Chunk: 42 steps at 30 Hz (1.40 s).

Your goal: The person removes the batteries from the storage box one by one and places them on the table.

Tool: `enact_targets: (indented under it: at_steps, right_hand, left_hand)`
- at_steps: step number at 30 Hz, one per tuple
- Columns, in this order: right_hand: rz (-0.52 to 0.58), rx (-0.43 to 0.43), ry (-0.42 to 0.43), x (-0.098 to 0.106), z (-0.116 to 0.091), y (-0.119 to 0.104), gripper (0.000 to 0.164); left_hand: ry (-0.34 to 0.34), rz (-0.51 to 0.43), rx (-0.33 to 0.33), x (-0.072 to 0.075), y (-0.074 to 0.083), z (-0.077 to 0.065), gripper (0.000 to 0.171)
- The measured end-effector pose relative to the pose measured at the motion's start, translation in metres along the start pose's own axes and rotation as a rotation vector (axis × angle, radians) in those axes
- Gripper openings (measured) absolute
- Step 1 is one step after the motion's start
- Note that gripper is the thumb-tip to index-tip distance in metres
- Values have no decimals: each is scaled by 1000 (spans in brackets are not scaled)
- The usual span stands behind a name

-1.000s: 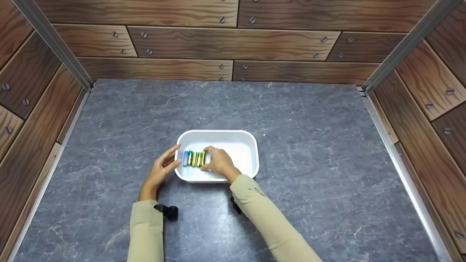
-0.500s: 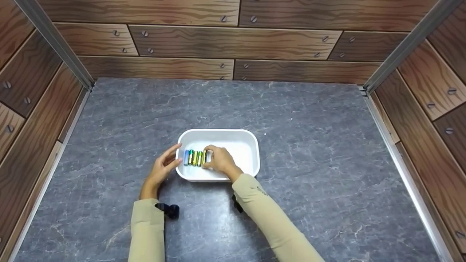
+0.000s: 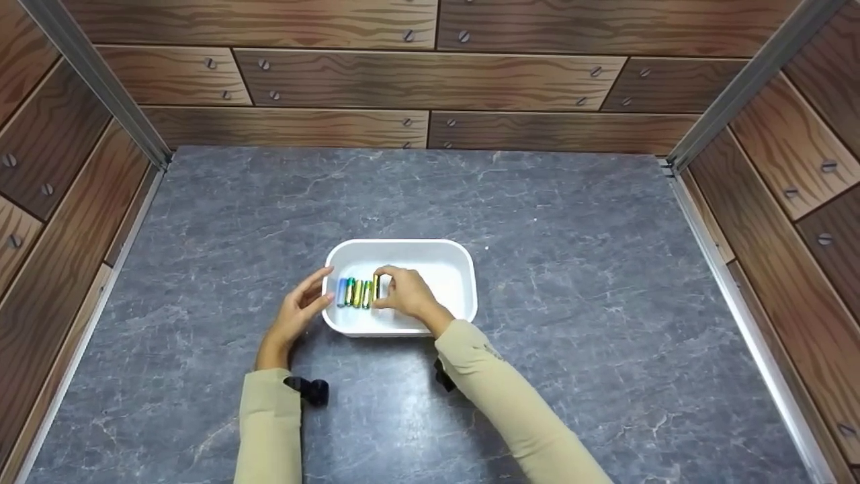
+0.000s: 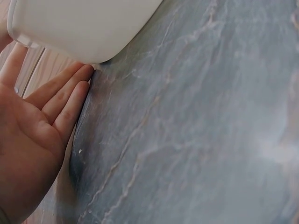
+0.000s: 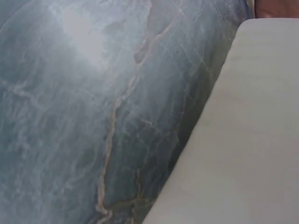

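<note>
A white plastic bin (image 3: 437, 250) stands on the marbled tabletop, its outer wall (image 5: 233, 140) filling the right side of the right wrist view. Inside it, toward the left end, several slim batteries lie side by side: a light blue one (image 3: 342, 293), a green one (image 3: 350, 292) and yellow-green ones (image 3: 366, 294). At the right end of this row, my right hand (image 3: 406, 293) pinches a gold-and-dark battery (image 3: 376, 288) lengthwise between thumb and fingers. My left hand (image 3: 300, 310) rests at the bin's left side, thumb and index at the rim. Its other fingers (image 4: 70, 109) extend nearly straight beside the outer wall.
Grey marbled tabletop (image 3: 571, 282) surrounds the bin. Wood-patterned panels (image 3: 430, 81) close off the back and both sides, with metal frame posts (image 3: 739, 87) at the corners. A black wrist camera (image 3: 314, 391) sits at the left cuff.
My right hand and forearm have shifted slightly right and away from me, and the pinched battery has moved with them, a little apart from the row. The left hand stays at the bin.
</note>
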State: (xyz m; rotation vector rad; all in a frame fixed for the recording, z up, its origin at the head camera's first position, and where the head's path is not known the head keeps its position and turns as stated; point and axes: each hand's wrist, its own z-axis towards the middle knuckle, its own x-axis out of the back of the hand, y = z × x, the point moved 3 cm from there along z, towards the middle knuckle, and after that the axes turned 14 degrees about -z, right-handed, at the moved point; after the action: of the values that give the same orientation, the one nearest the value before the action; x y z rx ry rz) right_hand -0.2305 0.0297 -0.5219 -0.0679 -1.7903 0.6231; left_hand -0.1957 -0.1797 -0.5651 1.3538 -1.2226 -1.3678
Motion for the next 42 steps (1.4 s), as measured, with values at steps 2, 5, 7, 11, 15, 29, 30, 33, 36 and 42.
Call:
enact_targets:
  at_steps: [2,5,7,11,15,29,30,33,36,42]
  right_hand:
    - [16,6,-4,2,-2,0,54]
    - [34,24,6,5,-5,-1,53]
    - [42,37,12,8,-8,-1,54]
    - [62,70,28,13,-15,-2,53]
    - [99,93,22,18,-20,-2,54]
    - [141,136,56,36,-31,13,54]
    - [140,141,63,37,-32,14,54]
    - [134,153,88,42,-35,20,53]
    - [130,160,121,46,-37,26,52]
    - [149,174,152,58,-43,37,52]
  left_hand:
    - [-2,4,6,0,0,0,52]
    - [2,6,16,0,1,-1,52]
    - [6,10,21,0,1,-1,52]
    - [11,15,27,0,1,0,51]
    - [17,15,34,-1,1,0,51]
    - [27,14,58,0,0,0,52]
    - [25,10,58,0,0,0,52]
    - [26,9,56,1,0,0,52]
    - [26,3,52,1,1,0,51]
    - [27,13,50,0,1,2,51]
